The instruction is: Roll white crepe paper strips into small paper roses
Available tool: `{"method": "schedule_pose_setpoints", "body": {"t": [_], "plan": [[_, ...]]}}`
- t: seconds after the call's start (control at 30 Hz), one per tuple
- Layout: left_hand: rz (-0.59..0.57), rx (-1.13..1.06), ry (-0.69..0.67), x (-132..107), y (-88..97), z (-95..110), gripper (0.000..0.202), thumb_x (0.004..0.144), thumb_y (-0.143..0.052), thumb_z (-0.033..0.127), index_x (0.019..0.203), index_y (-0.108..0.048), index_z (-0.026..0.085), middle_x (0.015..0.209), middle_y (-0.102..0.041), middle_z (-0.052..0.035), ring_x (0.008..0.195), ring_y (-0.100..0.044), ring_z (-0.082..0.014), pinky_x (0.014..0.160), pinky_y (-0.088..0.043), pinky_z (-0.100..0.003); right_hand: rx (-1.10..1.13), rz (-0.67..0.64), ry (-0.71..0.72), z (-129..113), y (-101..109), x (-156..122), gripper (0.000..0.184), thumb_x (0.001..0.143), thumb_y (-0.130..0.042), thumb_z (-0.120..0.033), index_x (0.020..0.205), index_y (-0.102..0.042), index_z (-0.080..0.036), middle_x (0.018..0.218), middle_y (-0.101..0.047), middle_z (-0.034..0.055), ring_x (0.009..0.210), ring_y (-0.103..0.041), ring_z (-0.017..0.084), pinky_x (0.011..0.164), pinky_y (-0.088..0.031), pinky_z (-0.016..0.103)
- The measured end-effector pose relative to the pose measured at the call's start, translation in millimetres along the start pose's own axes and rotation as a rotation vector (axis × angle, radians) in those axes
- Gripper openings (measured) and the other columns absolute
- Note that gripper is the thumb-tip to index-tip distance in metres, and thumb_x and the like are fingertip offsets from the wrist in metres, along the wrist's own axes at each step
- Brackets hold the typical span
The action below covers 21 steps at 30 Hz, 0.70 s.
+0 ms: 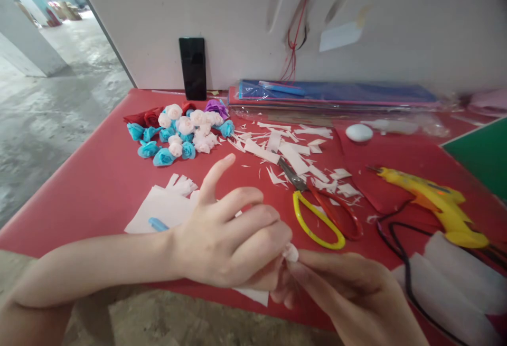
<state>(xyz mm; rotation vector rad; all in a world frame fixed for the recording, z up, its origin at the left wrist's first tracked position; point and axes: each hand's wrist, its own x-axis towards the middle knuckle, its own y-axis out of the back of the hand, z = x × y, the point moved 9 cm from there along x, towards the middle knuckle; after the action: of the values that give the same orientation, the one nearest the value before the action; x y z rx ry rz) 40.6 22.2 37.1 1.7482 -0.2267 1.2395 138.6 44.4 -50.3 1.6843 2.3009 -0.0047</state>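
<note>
Low in front of me, a small white rolled paper flower (292, 252) sits between my two hands. My right hand (348, 282) pinches it between thumb and forefinger. My left hand (237, 235) curls its lower fingers around the flower's other side, fingertips mostly hidden, with one finger raised. Just beyond the hands lie scissors (319, 219) with one yellow and one red handle, blades partly over white paper strips (293, 156). Under my left wrist are white paper sheets (154, 208) and a blue pen-like object (158, 224).
Blue, white, red and purple paper flowers (176, 129) are heaped at the back left of the red table (91, 177). A phone (193, 68) leans on the wall. At right lie a yellow glue gun (435, 203), its black cord (407, 267) and a white egg-shaped object (359, 133).
</note>
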Motion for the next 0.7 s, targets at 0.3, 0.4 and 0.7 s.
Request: {"method": "schedule_pose_setpoints", "body": {"t": [0.3, 0.4, 0.7], "plan": [[0.146, 0.044, -0.090, 2, 12.0, 8, 0.014, 0.066, -0.046, 0.009, 0.059, -0.052, 0.019, 0.053, -0.055, 0.0071, 0.057, -0.046, -0.0110, 0.100, -0.026, -0.049, 0.127, 0.049, -0.069, 0, -2, -1, 0.026, 0.070, -0.062, -0.039, 0.050, -0.067, -0.023, 0.050, -0.067, 0.0003, 0.047, -0.061, 0.012, 0.049, -0.052, 0.014], [0.202, 0.040, -0.094, 3, 15.6, 10, 0.017, 0.066, -0.047, 0.010, 0.054, -0.052, 0.019, 0.052, -0.055, 0.0081, 0.055, -0.045, -0.0101, 0.101, -0.025, -0.047, 0.143, 0.003, -0.071, 0, -4, 0, 0.023, 0.069, -0.064, -0.038, 0.051, -0.066, -0.024, 0.051, -0.066, -0.0002, 0.050, -0.061, 0.012, 0.048, -0.050, 0.012], [0.154, 0.142, -0.168, 2, 16.4, 14, 0.019, 0.068, -0.051, 0.016, 0.050, -0.055, 0.020, 0.053, -0.052, 0.0069, 0.060, -0.045, -0.0105, 0.086, -0.037, -0.044, -0.023, -0.061, 0.016, -3, -5, 5, 0.024, 0.074, -0.059, -0.034, 0.056, -0.067, -0.021, 0.051, -0.065, 0.0004, 0.048, -0.061, 0.013, 0.045, -0.049, 0.014]]}}
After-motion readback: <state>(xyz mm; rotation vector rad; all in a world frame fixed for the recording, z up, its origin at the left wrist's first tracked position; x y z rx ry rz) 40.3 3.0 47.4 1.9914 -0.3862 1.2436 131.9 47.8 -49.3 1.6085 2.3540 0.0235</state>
